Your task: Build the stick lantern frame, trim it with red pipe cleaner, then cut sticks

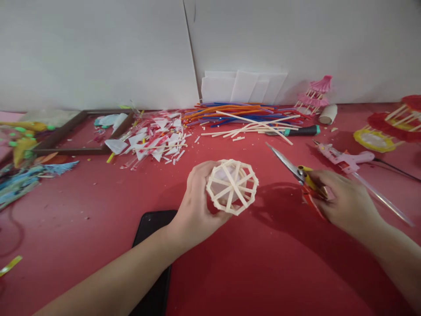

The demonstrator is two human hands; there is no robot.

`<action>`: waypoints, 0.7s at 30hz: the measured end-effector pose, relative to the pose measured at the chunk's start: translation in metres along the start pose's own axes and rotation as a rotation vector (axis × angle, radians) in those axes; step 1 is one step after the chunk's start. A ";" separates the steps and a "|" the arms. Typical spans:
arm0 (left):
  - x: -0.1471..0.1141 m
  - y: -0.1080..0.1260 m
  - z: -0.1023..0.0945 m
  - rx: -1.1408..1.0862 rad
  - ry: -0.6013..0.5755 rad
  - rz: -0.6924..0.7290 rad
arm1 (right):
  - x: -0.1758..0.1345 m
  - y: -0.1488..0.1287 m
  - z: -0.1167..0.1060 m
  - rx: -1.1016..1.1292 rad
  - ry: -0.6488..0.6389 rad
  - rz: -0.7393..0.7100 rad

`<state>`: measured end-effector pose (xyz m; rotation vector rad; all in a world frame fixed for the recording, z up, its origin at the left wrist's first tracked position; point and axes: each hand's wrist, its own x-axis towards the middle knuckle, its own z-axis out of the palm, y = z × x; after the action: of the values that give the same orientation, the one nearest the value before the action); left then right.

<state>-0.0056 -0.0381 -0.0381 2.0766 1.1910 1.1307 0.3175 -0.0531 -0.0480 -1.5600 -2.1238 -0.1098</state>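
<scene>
Stick frame [232, 186], a many-sided rim of pale sticks with spokes crossing at its middle, is in front of the person, seemingly held up off the red desk [263, 272]. The left hand [195, 197] curls around its left side and underside, fingers partly bent, gripping it. The right hand [345, 202] is wrapped around the handles of the scissors [287, 164], whose blades look nearly together and point away, well apart from the frame. For steady work, the left hand would do best to support the frame from below with light pressure, since such thin joints could probably spring loose if squeezed. If the blades are brought in, they should come to the rim's right side, away from the curled fingers, with any stick end taken in small snips near the pivot, so that the spokes are not levered. Keeping the right forearm clear of the glue gun [350, 161] seems wise, as it lies just beyond that hand; whether it is hot cannot be told.
</scene>
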 end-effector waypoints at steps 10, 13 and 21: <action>-0.009 -0.002 0.009 -0.238 0.079 0.032 | -0.002 -0.019 -0.004 0.051 0.048 -0.047; -0.010 -0.004 0.009 -0.302 0.100 0.009 | -0.002 -0.019 -0.006 0.070 0.013 -0.029; -0.005 0.007 -0.002 -0.412 -0.014 -0.030 | -0.004 -0.031 -0.008 0.029 0.039 -0.074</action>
<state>-0.0050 -0.0456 -0.0339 1.7445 0.8887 1.2262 0.2929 -0.0699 -0.0364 -1.4521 -2.1438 -0.1327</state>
